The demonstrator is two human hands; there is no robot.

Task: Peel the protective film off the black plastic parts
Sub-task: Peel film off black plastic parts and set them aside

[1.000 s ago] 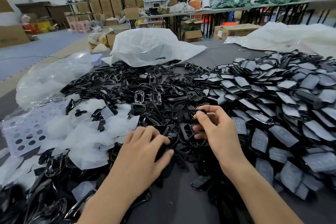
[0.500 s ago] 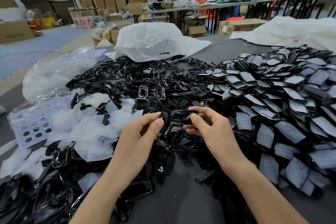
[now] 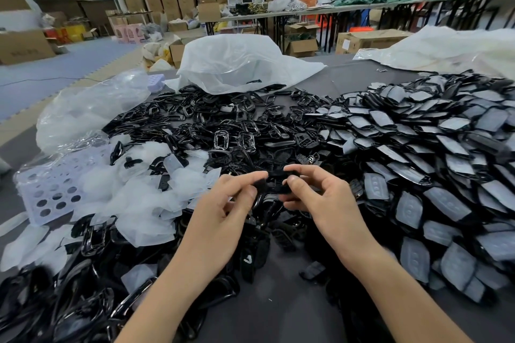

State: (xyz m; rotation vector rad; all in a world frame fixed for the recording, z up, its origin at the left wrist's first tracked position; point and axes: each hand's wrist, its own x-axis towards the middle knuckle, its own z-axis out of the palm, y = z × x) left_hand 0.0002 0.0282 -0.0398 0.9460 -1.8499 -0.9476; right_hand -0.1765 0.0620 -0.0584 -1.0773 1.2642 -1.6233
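A dark grey table (image 3: 281, 315) fills the view, most of it buried under stock. Its right side carries a broad pile of covered parts (image 3: 423, 164), black pieces each faced with a pale grey film, lying overlapped like scales. The middle and the near left corner hold a tangled heap of bare frames (image 3: 211, 122), glossy black and open in the centre. At the far edge a white bag (image 3: 239, 64) slumps with its mouth toward the frames, and a clear bag (image 3: 89, 114) lies crumpled at the far left. In front of the clear bag sits a mound of film scraps (image 3: 133, 192), whitish and loosely piled, partly over a lilac tray (image 3: 46, 189) with round holes. Above the near part of the heap, the left hand (image 3: 220, 214) and the right hand (image 3: 326, 206) meet. Each pinches one end of a single black part (image 3: 276, 179) between thumb and forefinger, with the other fingers loosely curled beneath. The part is lifted just clear of the heap and is too blurred to show whether film is on it.
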